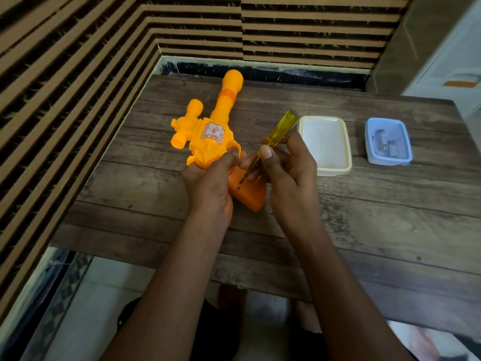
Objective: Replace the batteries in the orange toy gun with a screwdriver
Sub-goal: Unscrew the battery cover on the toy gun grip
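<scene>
gripping orange toy gun [208, 136] in left hand [210, 178], right hand [289, 165] pinching screwdriver [273, 136], tip on grip

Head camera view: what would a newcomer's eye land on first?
The bright orange plastic toy gun lies left of centre on the dark wooden table, gripped by the left hand. Next comes the translucent yellow-handled screwdriver in the right hand, its tip on the gun's grip. To the right sit a cream rectangular plastic tub and a small blue tub.
</scene>
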A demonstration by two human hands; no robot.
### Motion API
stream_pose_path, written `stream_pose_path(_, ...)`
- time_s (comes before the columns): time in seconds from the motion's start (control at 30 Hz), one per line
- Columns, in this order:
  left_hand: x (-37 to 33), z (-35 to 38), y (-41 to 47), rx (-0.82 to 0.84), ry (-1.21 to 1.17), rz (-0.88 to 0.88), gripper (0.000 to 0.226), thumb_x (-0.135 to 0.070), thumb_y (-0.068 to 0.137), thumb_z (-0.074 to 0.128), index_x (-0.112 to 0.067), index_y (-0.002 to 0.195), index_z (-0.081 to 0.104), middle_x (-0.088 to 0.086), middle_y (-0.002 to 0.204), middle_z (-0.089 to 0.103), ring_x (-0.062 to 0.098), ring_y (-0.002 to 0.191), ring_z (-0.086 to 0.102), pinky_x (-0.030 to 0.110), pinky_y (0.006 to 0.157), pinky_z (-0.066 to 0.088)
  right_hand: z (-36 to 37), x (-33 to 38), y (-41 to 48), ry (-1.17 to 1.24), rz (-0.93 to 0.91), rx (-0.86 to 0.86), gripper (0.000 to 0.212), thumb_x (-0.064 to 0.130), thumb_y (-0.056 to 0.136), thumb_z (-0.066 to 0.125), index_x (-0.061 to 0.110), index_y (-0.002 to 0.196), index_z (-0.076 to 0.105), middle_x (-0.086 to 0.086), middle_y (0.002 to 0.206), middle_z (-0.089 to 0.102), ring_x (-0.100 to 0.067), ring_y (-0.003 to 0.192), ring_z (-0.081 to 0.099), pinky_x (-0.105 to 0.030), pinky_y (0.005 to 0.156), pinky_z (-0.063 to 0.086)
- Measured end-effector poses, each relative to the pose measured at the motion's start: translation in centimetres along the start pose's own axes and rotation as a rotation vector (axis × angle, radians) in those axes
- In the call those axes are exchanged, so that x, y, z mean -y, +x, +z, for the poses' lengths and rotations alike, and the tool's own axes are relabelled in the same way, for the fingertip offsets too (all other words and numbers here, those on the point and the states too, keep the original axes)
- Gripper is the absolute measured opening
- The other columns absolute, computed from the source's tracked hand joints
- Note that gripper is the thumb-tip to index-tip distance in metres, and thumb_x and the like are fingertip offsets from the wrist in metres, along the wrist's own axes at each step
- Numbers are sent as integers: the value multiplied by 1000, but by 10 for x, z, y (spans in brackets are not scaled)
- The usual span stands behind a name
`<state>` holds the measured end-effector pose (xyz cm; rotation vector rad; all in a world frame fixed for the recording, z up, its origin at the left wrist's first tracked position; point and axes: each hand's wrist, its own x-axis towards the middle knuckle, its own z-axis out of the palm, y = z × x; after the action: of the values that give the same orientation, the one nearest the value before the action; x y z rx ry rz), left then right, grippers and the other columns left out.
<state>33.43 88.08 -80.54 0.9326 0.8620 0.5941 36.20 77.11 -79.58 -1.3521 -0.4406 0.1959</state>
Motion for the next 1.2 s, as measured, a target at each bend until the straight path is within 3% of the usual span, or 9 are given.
stream_pose_path(0.07,0,-1,-1,-1,20,11,20,10,81,74,5,101,72,12,83,77,22,75,77,35,67,62,0,0,1,37,28,11,22,11,104,51,-9,114,49,-27,85,70,-41,74,67,-48,71,56)
stream_pose_path(0.2,3,-1,1,-2,29,8,24,8,80,77,6,103,73,15,88,79,30,84,79,44,82,64,-4,-3,5,44,50,31,25,12,103,51,-10,114,50,-24,82,72,-31,74,69,-41,71,54)
stream_pose_path(0.33,2,1,-1,-10,31,3,22,7,81,77,1,102,74,8,80,79,21,75,78,35,72,63,-7,-1,6,50,31,67,26,10,103,51,-14,114,48,-25,83,72,-43,76,67,-42,72,53)
stream_pose_path(0.4,1,0,0,-5,29,1,24,6,81,77,3,105,73,7,79,79,20,74,78,33,69,62,-6,-1,6,71,44,58,29,11,102,51,-14,116,48,-26,83,72,-38,73,67,-39,70,54)
stream_pose_path(0.6,3,-1,4,1,27,-16,22,8,81,77,-1,100,74,16,89,79,30,85,79,44,81,64,-6,-3,6,93,62,43,25,7,104,50,-14,118,48,-30,84,71,-34,71,66,-34,67,55)
stream_pose_path(0.9,1,1,1,14,39,-6,17,8,81,76,-7,90,73,12,81,79,31,84,79,49,86,64,-9,0,6,111,82,46,20,-2,106,47,-15,121,47,-30,82,71,-26,64,65,-28,64,54)
stream_pose_path(1.07,0,0,0,15,45,-13,16,6,82,77,-4,94,73,14,84,79,32,86,79,51,87,63,-9,-4,6,72,70,75,26,5,104,50,-16,118,45,-19,78,72,-28,66,67,-34,65,55)
stream_pose_path(1.2,-1,2,-3,19,39,0,21,8,82,76,-8,94,73,4,76,78,20,74,78,37,74,64,-7,-7,4,-38,6,68,25,17,101,54,-7,110,52,-22,86,72,-41,81,70,-55,74,57)
